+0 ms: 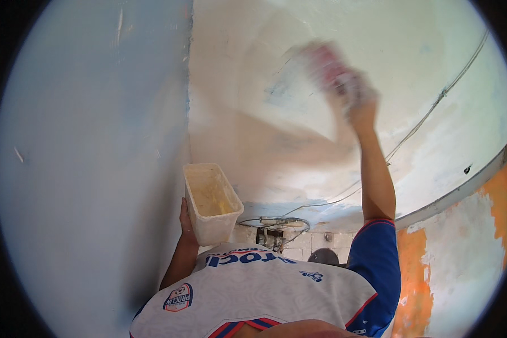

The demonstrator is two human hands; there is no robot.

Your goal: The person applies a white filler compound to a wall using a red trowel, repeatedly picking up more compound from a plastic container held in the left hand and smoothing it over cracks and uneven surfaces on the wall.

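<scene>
My left hand (187, 221) is wrapped round the side of a whitish rectangular plastic tub (213, 230) in front of my chest. Some yellowish residue shows inside the tub, low against its wall. My right arm reaches up and forward to the pale wall (253, 67). In my right hand (358, 96) is a reddish, flat-looking tool (324, 63), too smeared by motion to tell its kind. The tool is at the wall near a bluish-grey patch, and I cannot tell whether it touches.
A bluish wall (84, 146) meets the pale one in a corner on my left. A loose cable (419, 124) runs down the pale wall at right. Below are a wall opening with pipes (270, 239) and white tiles (301, 242). Orange patchy paint (414, 270) covers the lower right wall.
</scene>
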